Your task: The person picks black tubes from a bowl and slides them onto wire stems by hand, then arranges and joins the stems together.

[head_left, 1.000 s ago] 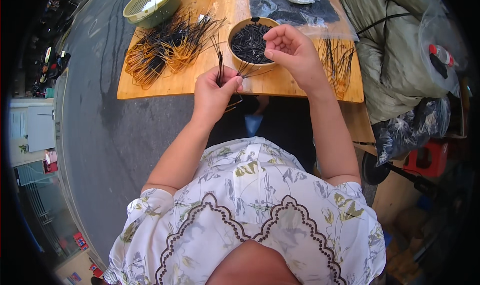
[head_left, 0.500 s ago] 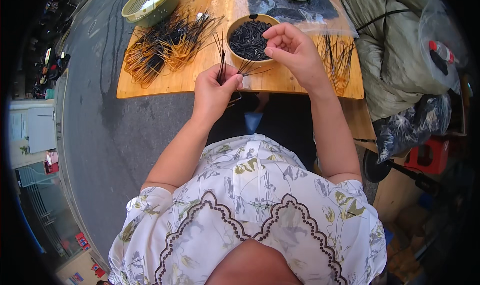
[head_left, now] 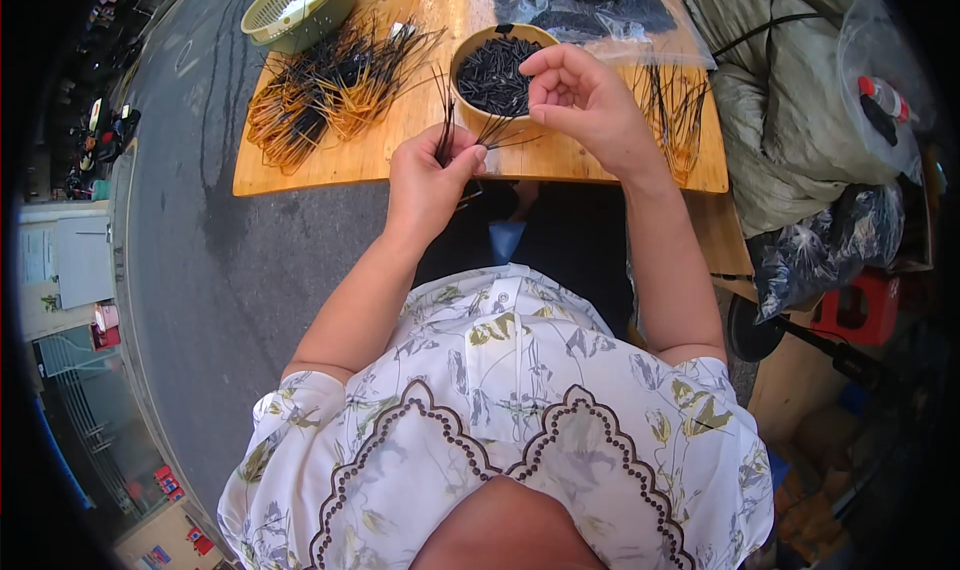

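My left hand [head_left: 428, 175] is closed round a bunch of thin black wires [head_left: 446, 120], whose loose ends fan out up and to the right. A wooden-coloured round bowl [head_left: 457, 88] full of short black tubes [head_left: 490, 75] stands just beyond it. At the bowl's right rim hovers my right hand [head_left: 590, 105], thumb and forefinger apart and the other fingers curled. Nothing shows between its fingertips, though the palm is partly hidden.
A large heap of black and orange wires [head_left: 320, 100] lies on the left of the wooden table [head_left: 420, 160]. Behind it stands a green basket [head_left: 345, 5]. More wires [head_left: 680, 120] lie at the right edge, with a plastic bag of black pieces [head_left: 570, 10] behind. Large grey-green sacks [head_left: 760, 100] crowd the right.
My right thumb has moved a little down and away from the forefinger. My left hand keeps its hold on the wires, almost unmoved.
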A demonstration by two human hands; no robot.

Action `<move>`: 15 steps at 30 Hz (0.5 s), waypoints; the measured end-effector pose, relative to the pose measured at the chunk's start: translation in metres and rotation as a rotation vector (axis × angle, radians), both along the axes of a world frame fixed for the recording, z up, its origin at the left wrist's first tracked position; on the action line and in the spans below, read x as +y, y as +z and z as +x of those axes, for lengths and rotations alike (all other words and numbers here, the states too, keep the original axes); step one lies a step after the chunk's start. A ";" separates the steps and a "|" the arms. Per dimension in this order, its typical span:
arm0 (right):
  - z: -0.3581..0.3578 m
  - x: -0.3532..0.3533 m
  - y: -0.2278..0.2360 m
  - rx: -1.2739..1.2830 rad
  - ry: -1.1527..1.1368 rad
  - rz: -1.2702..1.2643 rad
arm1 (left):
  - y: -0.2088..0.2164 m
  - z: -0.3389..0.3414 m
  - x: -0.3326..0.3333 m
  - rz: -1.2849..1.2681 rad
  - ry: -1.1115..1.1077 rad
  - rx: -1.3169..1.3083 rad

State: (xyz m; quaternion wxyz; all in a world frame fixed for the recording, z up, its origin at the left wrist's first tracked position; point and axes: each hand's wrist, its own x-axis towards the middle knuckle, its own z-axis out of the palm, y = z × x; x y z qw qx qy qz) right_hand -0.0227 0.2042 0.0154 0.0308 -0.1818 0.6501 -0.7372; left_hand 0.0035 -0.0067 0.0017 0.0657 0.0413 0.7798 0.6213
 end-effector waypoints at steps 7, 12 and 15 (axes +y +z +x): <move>0.003 -0.005 -0.001 -0.125 0.029 0.021 | 0.003 0.002 0.004 0.006 -0.032 -0.041; 0.004 -0.015 -0.006 -0.123 0.121 0.050 | 0.009 0.000 0.008 0.090 -0.077 -0.134; 0.006 -0.014 -0.002 -0.119 0.169 0.082 | 0.009 -0.001 0.006 0.235 -0.077 -0.182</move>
